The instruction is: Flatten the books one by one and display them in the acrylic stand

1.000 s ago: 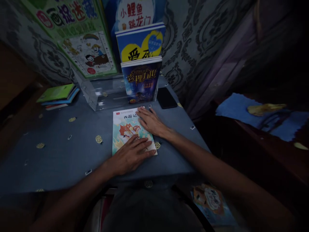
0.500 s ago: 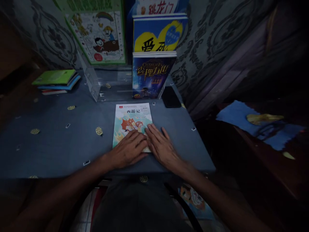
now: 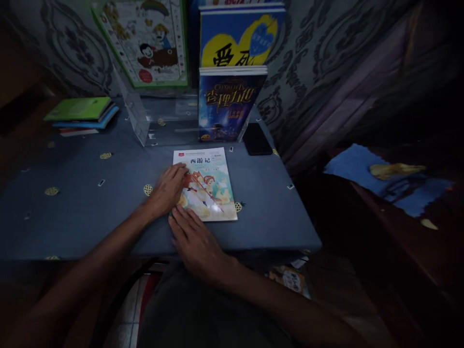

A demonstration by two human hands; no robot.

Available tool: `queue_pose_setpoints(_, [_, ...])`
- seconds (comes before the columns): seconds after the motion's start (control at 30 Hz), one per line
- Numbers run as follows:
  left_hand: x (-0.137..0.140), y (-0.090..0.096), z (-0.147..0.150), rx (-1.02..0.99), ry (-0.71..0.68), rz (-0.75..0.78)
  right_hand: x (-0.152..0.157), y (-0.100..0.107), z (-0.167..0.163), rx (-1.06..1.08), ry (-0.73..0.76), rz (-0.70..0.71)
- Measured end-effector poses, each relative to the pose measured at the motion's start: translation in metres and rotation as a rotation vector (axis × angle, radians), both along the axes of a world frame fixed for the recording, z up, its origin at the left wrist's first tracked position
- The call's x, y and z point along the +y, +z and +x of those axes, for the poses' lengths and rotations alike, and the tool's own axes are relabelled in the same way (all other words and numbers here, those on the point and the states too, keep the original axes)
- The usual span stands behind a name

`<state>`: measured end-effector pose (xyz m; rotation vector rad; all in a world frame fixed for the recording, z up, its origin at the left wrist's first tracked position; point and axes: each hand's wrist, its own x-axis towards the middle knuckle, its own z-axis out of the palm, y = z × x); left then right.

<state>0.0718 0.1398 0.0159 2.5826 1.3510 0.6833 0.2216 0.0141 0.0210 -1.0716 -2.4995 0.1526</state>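
A paperback book (image 3: 208, 188) with a pale, colourful cover lies closed and flat near the table's front edge. My left hand (image 3: 168, 188) rests along its left side, fingers stretched out, with the fingertips on the cover. Lower down, my right hand (image 3: 195, 241) lies with its fingers extended at the book's bottom left corner. Both hands are open and palm down, and neither grips the book. The cover's lower left corner is hidden under my fingers.
Behind the book stands a clear acrylic rack (image 3: 143, 128) holding a dark blue book (image 3: 226, 106), a blue and yellow book (image 3: 235, 41) and a green-edged book (image 3: 147, 48). A black phone (image 3: 257, 139) lies right of it. Stacked books (image 3: 79, 110) lie at the left.
My left hand has moved left and up to the book's left side. My right hand has swept from the book's right side to its lower left corner, uncovering the cover picture.
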Motion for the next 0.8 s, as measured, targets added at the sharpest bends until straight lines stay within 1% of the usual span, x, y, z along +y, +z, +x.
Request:
queue_pose_setpoints(0.07, [-0.002, 0.001, 0.001, 0.029, 0.005, 0.002, -0.003, -0.005, 0.006, 0.061, 0.004, -0.013])
queue_pose_setpoints(0.17, [-0.004, 0.003, 0.002, 0.047, 0.019, -0.003, -0.009, -0.008, 0.027, 0.104, -0.012, -0.03])
queue_pose_setpoints(0.3, [-0.005, 0.003, 0.003, 0.041, 0.02, -0.006, -0.021, -0.009, 0.056, 0.133, -0.116, -0.02])
queue_pose_setpoints(0.4, [-0.005, 0.002, 0.003, 0.035, 0.024, -0.007, -0.029, -0.01, 0.071, 0.159, -0.183, 0.003])
queue_pose_setpoints(0.5, [-0.005, 0.003, 0.003, 0.037, 0.036, -0.009, -0.032, -0.009, 0.078, 0.186, -0.201, 0.01])
queue_pose_setpoints(0.8, [-0.006, 0.003, 0.004, 0.042, 0.032, 0.019, -0.021, 0.0, 0.089, 0.242, -0.155, -0.018])
